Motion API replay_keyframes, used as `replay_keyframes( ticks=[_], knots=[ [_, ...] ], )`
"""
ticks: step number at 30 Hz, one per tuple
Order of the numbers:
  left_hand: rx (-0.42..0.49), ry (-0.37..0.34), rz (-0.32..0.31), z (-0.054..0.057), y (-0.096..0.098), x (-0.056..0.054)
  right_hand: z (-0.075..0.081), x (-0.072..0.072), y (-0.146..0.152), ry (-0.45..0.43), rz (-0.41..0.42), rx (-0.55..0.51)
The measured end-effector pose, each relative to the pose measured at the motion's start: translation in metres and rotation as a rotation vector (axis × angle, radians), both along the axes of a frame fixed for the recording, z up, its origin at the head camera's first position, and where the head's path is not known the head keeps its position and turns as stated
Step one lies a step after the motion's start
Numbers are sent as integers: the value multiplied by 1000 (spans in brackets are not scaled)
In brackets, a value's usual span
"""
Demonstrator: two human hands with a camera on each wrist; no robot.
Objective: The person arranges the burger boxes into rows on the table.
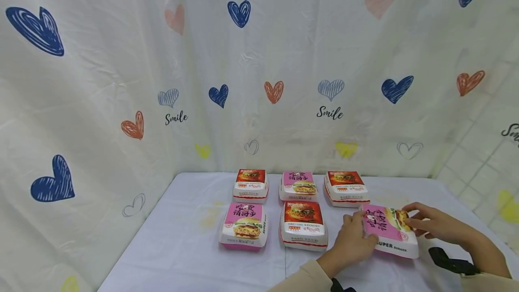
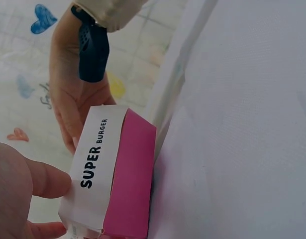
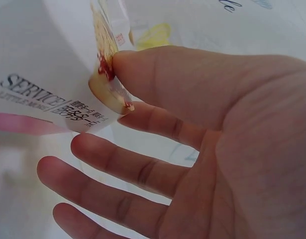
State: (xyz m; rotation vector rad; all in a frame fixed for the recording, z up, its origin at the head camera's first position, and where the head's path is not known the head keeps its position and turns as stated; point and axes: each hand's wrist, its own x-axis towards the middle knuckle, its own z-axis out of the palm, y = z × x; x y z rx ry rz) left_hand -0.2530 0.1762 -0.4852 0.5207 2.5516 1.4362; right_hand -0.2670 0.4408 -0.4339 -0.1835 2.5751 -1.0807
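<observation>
A pink-and-white burger box with a burger picture and "SUPER BURGER" lettering sits at the right of the table, turned at an angle. My left hand grips its left end, thumb on the lettered side. At the opposite end, my right hand pinches a corner of the lid between thumb and index finger. The other fingers of that hand spread away from the box in the right wrist view. From the left wrist view, the white lid lies over the magenta base.
Left of my hands stand a pink burger box and a red one. Behind them, a red box, a pink box and another red box form a row. A heart-printed curtain hangs behind the white-covered table.
</observation>
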Motion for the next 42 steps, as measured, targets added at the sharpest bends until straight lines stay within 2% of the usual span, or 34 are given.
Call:
replay_keyframes(
  ticks=[11, 18, 27, 35, 42],
  knots=[
    [26, 23, 35, 3, -1, 3, 1, 2, 0, 4, -13, 3],
    [10, 46, 40, 4, -2, 3, 2, 3, -1, 4, -6, 5],
    [22, 18, 70, 7, -2, 5, 3, 5, -2, 7, -9, 8],
    [57, -23, 99, 4, 1, 4, 3, 6, -5, 29, -34, 35],
    [41, -3, 108, 2, 1, 0, 4, 8, -6, 35, -37, 50]
  ],
)
